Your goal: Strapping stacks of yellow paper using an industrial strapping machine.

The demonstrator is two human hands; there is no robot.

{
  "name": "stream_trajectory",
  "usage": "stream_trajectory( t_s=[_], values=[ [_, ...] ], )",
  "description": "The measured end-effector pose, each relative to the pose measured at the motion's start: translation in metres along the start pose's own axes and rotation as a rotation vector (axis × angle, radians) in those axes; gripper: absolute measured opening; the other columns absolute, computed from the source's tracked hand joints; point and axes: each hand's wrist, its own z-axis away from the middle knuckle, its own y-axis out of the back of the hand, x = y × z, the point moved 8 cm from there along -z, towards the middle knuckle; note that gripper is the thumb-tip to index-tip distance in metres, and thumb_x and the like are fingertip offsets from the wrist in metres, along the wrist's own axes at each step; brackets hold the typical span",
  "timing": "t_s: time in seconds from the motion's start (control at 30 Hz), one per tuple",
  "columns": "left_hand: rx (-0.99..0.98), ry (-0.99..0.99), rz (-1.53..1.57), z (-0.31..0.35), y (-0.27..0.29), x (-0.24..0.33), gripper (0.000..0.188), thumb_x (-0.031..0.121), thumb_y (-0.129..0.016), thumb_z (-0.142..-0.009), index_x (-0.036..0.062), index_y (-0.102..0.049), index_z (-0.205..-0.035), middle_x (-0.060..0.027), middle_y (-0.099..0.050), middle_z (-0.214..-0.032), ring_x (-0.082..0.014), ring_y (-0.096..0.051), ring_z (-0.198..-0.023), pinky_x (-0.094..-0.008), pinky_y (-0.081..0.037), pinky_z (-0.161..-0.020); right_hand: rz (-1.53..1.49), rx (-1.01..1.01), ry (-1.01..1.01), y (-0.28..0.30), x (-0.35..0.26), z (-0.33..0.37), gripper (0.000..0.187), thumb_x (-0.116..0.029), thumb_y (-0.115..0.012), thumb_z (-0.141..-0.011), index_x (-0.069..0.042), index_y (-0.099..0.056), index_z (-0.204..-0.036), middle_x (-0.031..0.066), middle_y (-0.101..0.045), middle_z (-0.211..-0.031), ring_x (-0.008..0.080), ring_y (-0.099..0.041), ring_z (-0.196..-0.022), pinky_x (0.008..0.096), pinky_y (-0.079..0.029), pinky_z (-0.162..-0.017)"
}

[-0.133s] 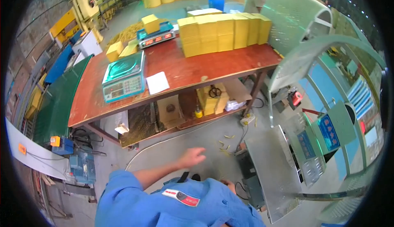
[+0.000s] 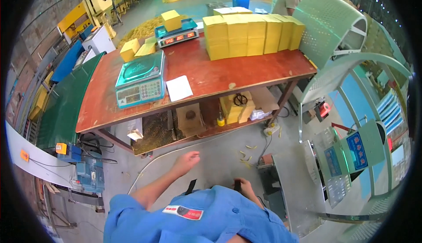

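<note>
Over the grey floor in front of me, my left hand [image 2: 186,162] hangs in the air with nothing in it, its fingers loosely bent. It is apart from the red table [image 2: 228,73]. My right hand [image 2: 249,187] is low at my waist, its fingers bent against a dark strap-like piece [image 2: 237,185], which they partly hide. On the table stand a teal scale [image 2: 140,79], a white sheet of paper [image 2: 179,88] and a long block of stacked yellow paper [image 2: 250,35]. A second scale [image 2: 178,38] carries a small yellow stack [image 2: 171,20].
A green conveyor [image 2: 66,98] runs left of the table, with a blue motor [image 2: 90,172] below. To my right are a metal bench [image 2: 299,194] and green perforated chairs [image 2: 325,27]. A shelf under the table holds scissors [image 2: 240,99]. Another person [image 2: 288,2] bends over behind the table.
My view has shifted, so the table sits farther right in it. My left hand has drawn to the left, and my right hand has come further into sight.
</note>
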Motion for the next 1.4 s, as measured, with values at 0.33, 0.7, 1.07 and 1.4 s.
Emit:
stream_trajectory(
  t_s=[0.33, 0.7, 1.07, 1.4],
  values=[
    [0.218, -0.039, 0.363, -0.083, 0.110, 0.073, 0.031, 0.018, -0.054, -0.099, -0.0015, -0.058, -0.123, -0.0114, -0.067, -0.113, -0.0169, -0.065, -0.100, -0.0293, -0.052, -0.085, -0.055, -0.298, 0.187, -0.022, -0.217, -0.134, 0.028, -0.009, -0.052, -0.095, 0.000, -0.063, -0.119, 0.0082, -0.068, -0.095, 0.0137, -0.064, -0.082, 0.0266, -0.053, -0.072],
    [0.329, -0.306, 0.097, -0.425, 0.257, 0.268, 0.055, 0.032, -0.058, -0.097, -0.0008, -0.045, -0.140, -0.0117, -0.059, -0.129, -0.0179, -0.056, -0.118, -0.0314, -0.043, -0.101, 0.159, 0.062, 0.749, 0.057, -0.444, -0.296, 0.015, 0.002, -0.056, -0.091, 0.001, -0.065, -0.102, 0.0113, -0.068, -0.083, 0.0172, -0.068, -0.080, 0.0318, -0.055, -0.070],
    [-0.188, 0.030, -0.408, -0.699, 0.274, 0.310, 0.060, 0.053, -0.069, -0.084, 0.0026, -0.067, -0.116, -0.0088, -0.067, -0.116, -0.0175, -0.059, -0.110, -0.0309, -0.042, -0.099, 0.604, 0.024, 1.036, 0.051, -0.465, -0.310, 0.034, 0.003, -0.065, -0.066, -0.004, -0.066, -0.099, 0.0092, -0.054, -0.068, 0.0278, -0.057, -0.061, 0.0390, -0.049, -0.055],
    [-0.382, 0.275, 0.069, -0.685, 0.238, 0.263, 0.057, 0.047, -0.071, -0.085, 0.0012, -0.064, -0.118, -0.0099, -0.070, -0.111, -0.0159, -0.070, -0.094, -0.0313, -0.056, -0.086, 0.608, 0.033, 1.013, 0.051, -0.467, -0.315, 0.034, 0.002, -0.065, -0.065, -0.005, -0.066, -0.098, 0.0088, -0.052, -0.068, 0.0272, -0.055, -0.061, 0.0393, -0.047, -0.053]
  ],
)
